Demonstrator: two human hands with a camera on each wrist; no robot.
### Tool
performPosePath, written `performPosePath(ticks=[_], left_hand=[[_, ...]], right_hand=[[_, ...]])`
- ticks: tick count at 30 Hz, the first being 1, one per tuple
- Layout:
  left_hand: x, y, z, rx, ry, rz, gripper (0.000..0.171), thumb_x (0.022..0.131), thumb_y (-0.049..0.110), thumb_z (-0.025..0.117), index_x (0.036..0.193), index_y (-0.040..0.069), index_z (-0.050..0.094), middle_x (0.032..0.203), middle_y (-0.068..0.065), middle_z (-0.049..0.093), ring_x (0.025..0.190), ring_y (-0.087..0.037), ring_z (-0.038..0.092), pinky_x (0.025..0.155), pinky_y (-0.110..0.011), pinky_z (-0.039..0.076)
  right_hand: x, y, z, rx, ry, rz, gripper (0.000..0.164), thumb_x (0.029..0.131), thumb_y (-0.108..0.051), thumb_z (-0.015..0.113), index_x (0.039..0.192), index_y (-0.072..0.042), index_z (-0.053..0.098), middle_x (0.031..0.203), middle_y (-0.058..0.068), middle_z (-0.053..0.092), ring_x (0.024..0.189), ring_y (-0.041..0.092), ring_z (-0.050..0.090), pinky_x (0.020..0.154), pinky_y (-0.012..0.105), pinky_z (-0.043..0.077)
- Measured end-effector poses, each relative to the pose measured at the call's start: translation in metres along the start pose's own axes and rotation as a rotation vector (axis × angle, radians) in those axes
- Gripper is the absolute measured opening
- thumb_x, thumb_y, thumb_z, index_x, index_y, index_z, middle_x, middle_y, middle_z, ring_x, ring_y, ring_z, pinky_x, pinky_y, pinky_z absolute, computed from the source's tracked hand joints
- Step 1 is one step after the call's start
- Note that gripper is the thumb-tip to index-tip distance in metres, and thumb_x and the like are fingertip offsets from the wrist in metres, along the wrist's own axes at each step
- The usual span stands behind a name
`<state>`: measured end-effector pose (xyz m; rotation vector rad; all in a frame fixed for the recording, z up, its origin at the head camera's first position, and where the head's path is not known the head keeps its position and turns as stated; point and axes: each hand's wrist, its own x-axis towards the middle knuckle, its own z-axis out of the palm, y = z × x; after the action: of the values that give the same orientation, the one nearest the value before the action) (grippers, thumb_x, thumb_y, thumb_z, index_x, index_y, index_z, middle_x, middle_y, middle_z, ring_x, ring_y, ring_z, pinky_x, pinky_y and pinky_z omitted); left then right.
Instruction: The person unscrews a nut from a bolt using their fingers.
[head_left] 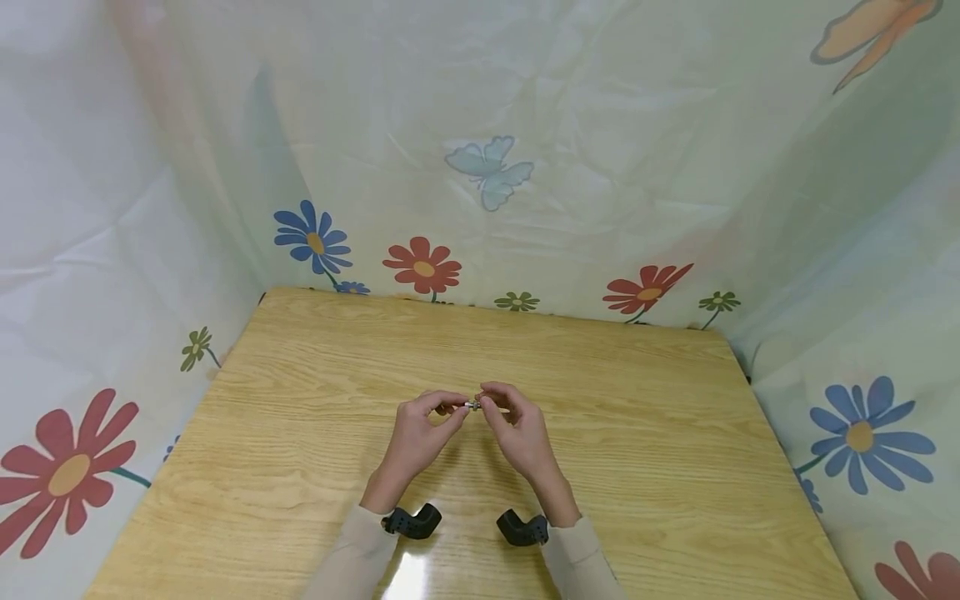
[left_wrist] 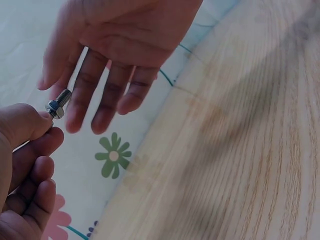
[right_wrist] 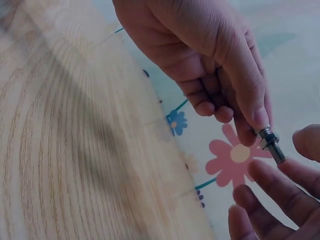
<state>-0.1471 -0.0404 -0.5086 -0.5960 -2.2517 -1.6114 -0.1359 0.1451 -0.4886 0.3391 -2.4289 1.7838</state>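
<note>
A small silver bolt (head_left: 471,406) with a nut (left_wrist: 54,109) on it is held between the thumb and index finger of my left hand (head_left: 422,432). In the right wrist view the bolt's threaded end (right_wrist: 276,152) points away from those fingers, and the far end is covered by the grip. My right hand (head_left: 527,435) is right beside it with fingers spread and relaxed. Its index finger overlaps the thread tip in the right wrist view, while its thumb (right_wrist: 307,142) stands apart. Both hands are above the wooden table (head_left: 600,467).
Dark cameras are strapped at the left wrist (head_left: 414,522) and right wrist (head_left: 521,529). A pale curtain (head_left: 585,150) printed with flowers and butterflies surrounds the table on the back and both sides.
</note>
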Motion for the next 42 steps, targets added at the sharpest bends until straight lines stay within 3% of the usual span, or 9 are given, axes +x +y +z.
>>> performPosePath(ticks=[4,11,20,27,35,42], left_hand=[[-0.0002,-0.0005,0.0003,-0.005,0.012,0.009,0.011,0.093,0.011,0.077,0.104,0.009,0.080,0.096,-0.001,0.079,0.084,-0.011,0.068,0.074,-0.042,0.059],[-0.0006,0.0016,-0.0004,-0.009,0.020,0.009,0.012,0.093,0.012,0.078,0.104,0.009,0.080,0.097,-0.002,0.079,0.084,-0.013,0.069,0.075,-0.041,0.059],[-0.0013,-0.0002,0.0008,-0.007,0.007,-0.004,0.012,0.094,0.014,0.077,0.105,0.013,0.080,0.099,-0.001,0.079,0.085,-0.015,0.069,0.076,-0.042,0.059],[-0.0010,-0.0016,0.0021,-0.007,0.012,-0.003,0.011,0.094,0.013,0.077,0.104,0.012,0.080,0.097,-0.001,0.079,0.085,-0.014,0.069,0.077,-0.040,0.059],[-0.0004,-0.0008,0.0020,-0.022,0.012,-0.016,0.012,0.093,0.012,0.078,0.104,0.010,0.080,0.097,-0.001,0.079,0.085,-0.016,0.070,0.077,-0.039,0.059],[-0.0007,-0.0002,0.0027,-0.043,0.012,-0.037,0.012,0.093,0.014,0.078,0.104,0.014,0.081,0.097,0.000,0.079,0.084,-0.016,0.069,0.076,-0.040,0.058]], right_hand=[[-0.0004,-0.0002,0.0008,-0.020,0.022,0.066,0.028,0.105,-0.028,0.062,0.122,-0.010,0.072,0.110,0.008,0.076,0.103,0.025,0.072,0.084,0.029,0.057],[0.0007,0.0021,0.0028,-0.065,0.033,0.095,0.030,0.104,-0.034,0.063,0.098,-0.010,0.079,0.099,0.007,0.077,0.094,0.020,0.070,0.083,0.036,0.056],[0.0016,0.0039,0.0026,-0.061,-0.002,0.095,0.029,0.104,-0.031,0.064,0.099,-0.006,0.078,0.098,0.009,0.076,0.092,0.038,0.068,0.075,0.030,0.053],[0.0019,0.0019,0.0019,-0.063,-0.010,0.088,0.018,0.101,-0.028,0.068,0.105,-0.014,0.078,0.106,0.003,0.075,0.097,0.018,0.071,0.082,0.029,0.057],[0.0017,-0.0002,0.0015,-0.021,-0.011,0.099,0.012,0.098,-0.018,0.072,0.107,-0.012,0.077,0.109,0.005,0.075,0.103,0.022,0.071,0.082,0.026,0.058],[0.0020,0.0020,0.0001,0.030,-0.031,0.011,0.011,0.095,-0.006,0.073,0.106,-0.008,0.075,0.111,0.011,0.072,0.108,0.026,0.068,0.085,0.031,0.058]])
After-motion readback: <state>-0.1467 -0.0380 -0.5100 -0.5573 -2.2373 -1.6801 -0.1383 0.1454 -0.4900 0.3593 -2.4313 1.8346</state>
